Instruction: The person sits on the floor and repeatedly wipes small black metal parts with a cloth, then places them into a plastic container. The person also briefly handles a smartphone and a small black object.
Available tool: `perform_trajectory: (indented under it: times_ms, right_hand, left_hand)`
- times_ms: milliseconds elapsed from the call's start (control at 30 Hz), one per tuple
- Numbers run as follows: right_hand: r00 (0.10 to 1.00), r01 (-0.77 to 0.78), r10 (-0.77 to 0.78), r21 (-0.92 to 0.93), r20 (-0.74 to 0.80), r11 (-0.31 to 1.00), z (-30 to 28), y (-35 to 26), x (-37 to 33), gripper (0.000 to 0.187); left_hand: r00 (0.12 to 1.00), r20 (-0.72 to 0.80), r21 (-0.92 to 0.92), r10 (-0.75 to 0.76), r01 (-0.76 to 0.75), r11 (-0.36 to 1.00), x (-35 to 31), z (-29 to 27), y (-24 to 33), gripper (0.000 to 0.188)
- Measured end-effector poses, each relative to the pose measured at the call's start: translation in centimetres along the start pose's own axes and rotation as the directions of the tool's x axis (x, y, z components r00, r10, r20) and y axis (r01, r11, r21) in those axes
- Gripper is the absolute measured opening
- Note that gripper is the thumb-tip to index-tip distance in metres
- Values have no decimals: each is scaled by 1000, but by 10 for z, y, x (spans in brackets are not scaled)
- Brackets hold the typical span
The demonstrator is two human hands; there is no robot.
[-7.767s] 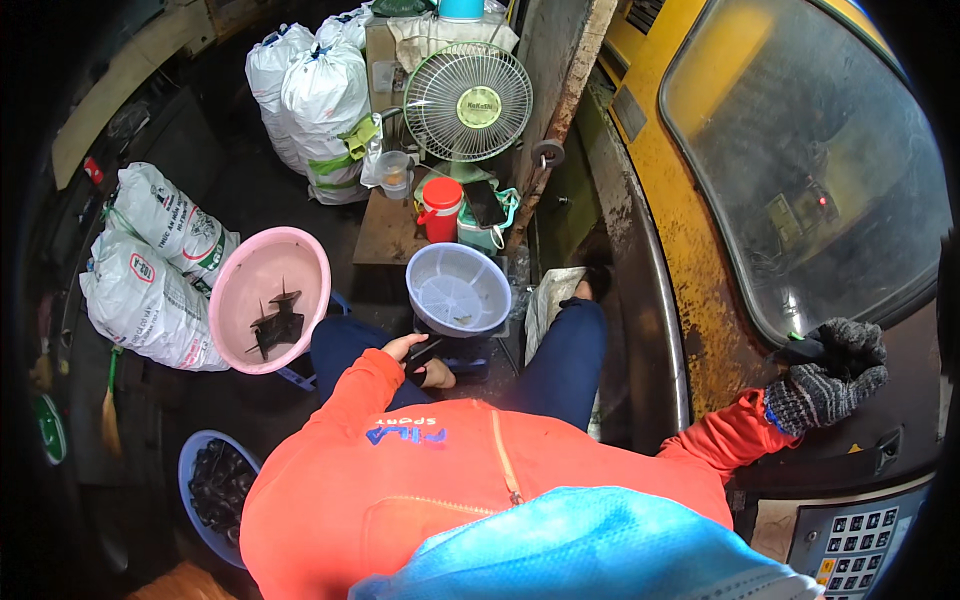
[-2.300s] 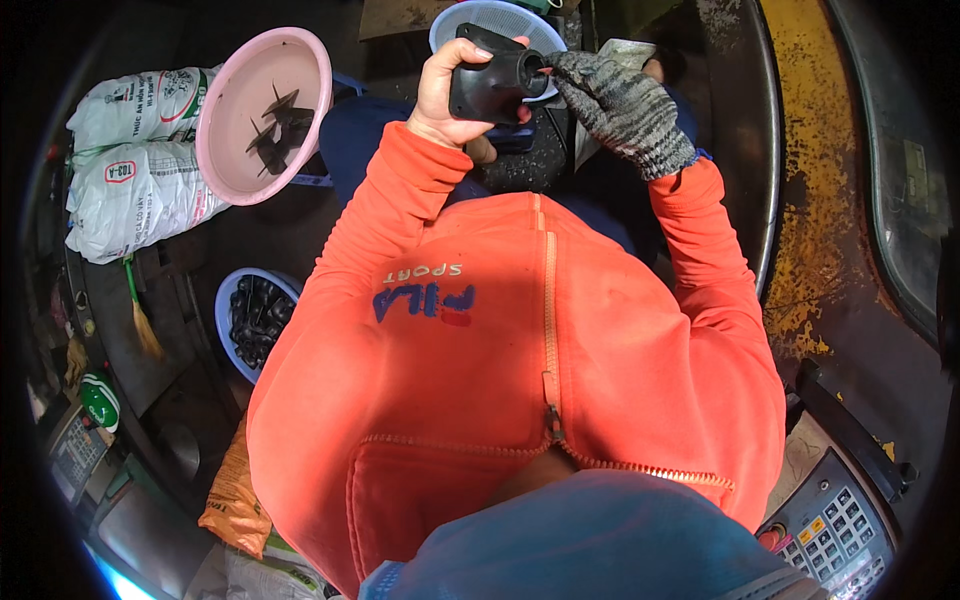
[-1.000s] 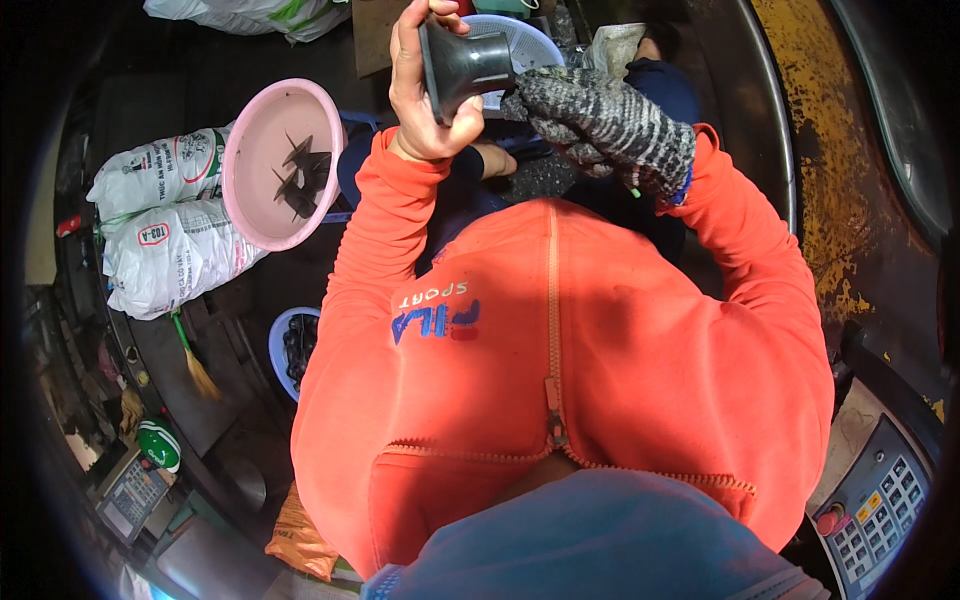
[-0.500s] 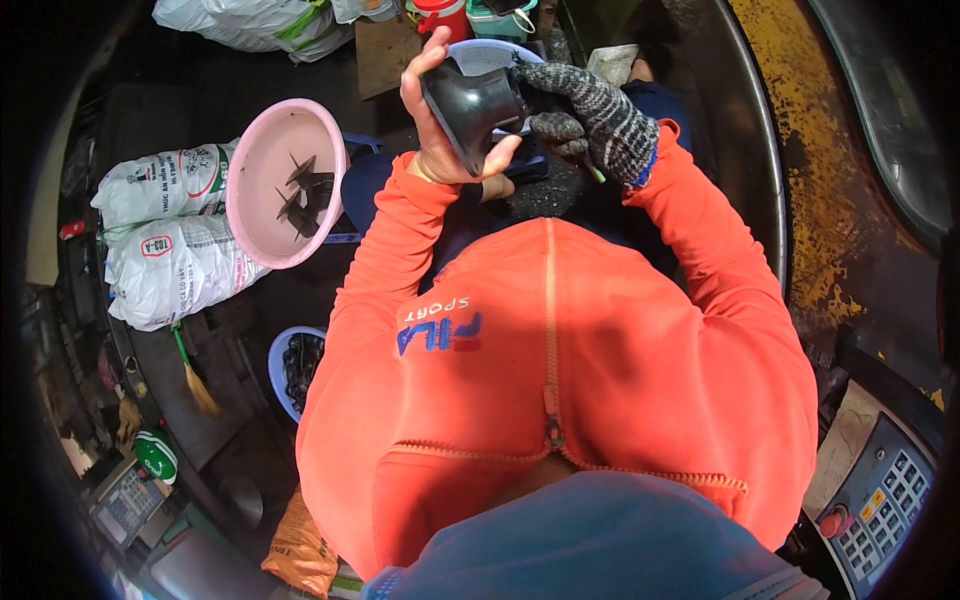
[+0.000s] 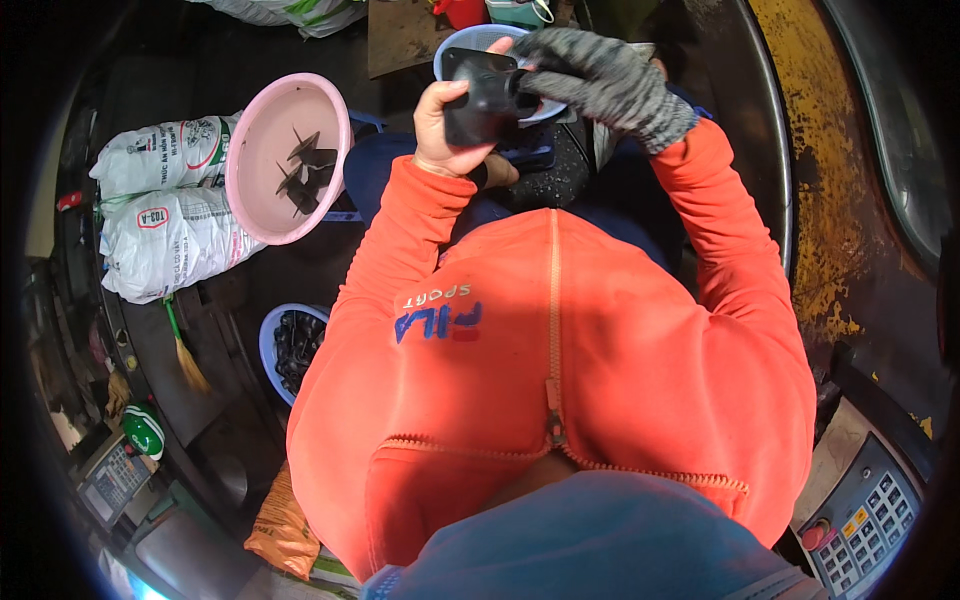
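My bare left hand point(image 5: 445, 128) grips a glossy black part point(image 5: 484, 98) with a flat square flange and a narrower round neck, holding it up before my chest. The thumb lies on the flange; the other fingers are mostly hidden behind it. A grey knitted glove covers my right hand point(image 5: 608, 88), whose fingers close about the neck at the part's right end. Whether a small tool is also in that hand is hidden. Just behind the part stands a blue perforated basket point(image 5: 452, 52).
To the left, a pink basin point(image 5: 247, 165) holds several dark finned pieces point(image 5: 307, 175). A blue basin point(image 5: 268, 345) of black pieces stands beside my left elbow. White sacks point(image 5: 175, 245) lie farther left. A worn yellow-and-black machine point(image 5: 815, 190) and a button panel point(image 5: 865, 515) flank my right.
The black part has turned, so its flange faces more toward me, and it has shifted slightly right. My right hand has risen and now reaches over the neck from above.
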State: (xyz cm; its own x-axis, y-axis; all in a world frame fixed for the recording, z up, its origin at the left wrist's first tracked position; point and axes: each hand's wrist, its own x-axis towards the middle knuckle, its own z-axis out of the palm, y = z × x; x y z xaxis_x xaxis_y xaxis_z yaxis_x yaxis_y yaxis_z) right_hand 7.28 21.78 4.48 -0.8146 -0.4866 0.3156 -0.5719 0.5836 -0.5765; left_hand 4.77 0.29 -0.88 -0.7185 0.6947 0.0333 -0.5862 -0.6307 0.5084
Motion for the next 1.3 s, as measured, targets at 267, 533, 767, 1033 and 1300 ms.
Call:
perform_trajectory:
  times_ms: [267, 533, 767, 1033, 1300]
  right_hand:
    - [984, 117, -167, -494, -57, 862, 12, 2, -26, 31]
    - [989, 106, -142, -455, -46, 884, 19, -9, -27, 38]
    - [942, 245, -330, -560, -55, 791, 30, -20, -29, 47]
    - [953, 210, -297, -585, -54, 783, 31, -31, -33, 48]
    - [934, 221, -329, -494, -141, 841, 35, -32, -32, 48]
  left_hand:
    - [999, -28, 10, 26, -26, 1000, 6, -6, 3, 79]
    - [965, -37, 83, 259, -256, 963, 6, 17, 5, 77]
    - [950, 115, -32, 291, -289, 957, 2, 22, 13, 93]
    - [925, 196, 2, 325, -331, 943, 9, 29, 16, 93]
    - [910, 220, 82, 350, -375, 923, 13, 43, 19, 88]
